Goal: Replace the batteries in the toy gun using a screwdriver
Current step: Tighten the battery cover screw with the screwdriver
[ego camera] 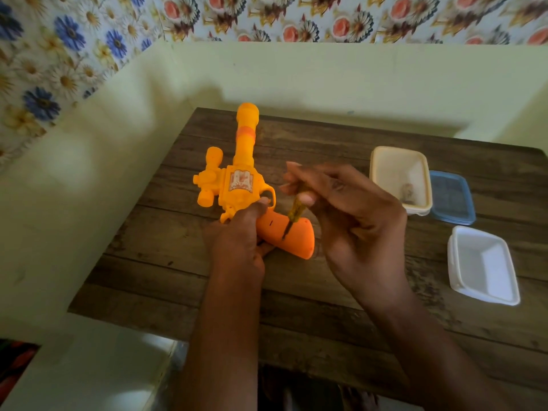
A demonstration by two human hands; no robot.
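Observation:
An orange and yellow toy gun [237,185] lies on the wooden table [326,307], barrel pointing away from me, orange handle [292,241] toward the right. My left hand [237,238] grips the gun where the handle meets the body. My right hand [341,209] pinches a small yellow-handled screwdriver [293,216] between thumb and fingers. The screwdriver stands nearly upright, its dark tip touching the handle's flat side. No batteries are visible.
At the table's right stand a cream plastic box [382,161] with some small items inside, a blue lid [452,198] beside it, and an empty white box [483,265] nearer me. Pale yellow walls close in behind and to the left.

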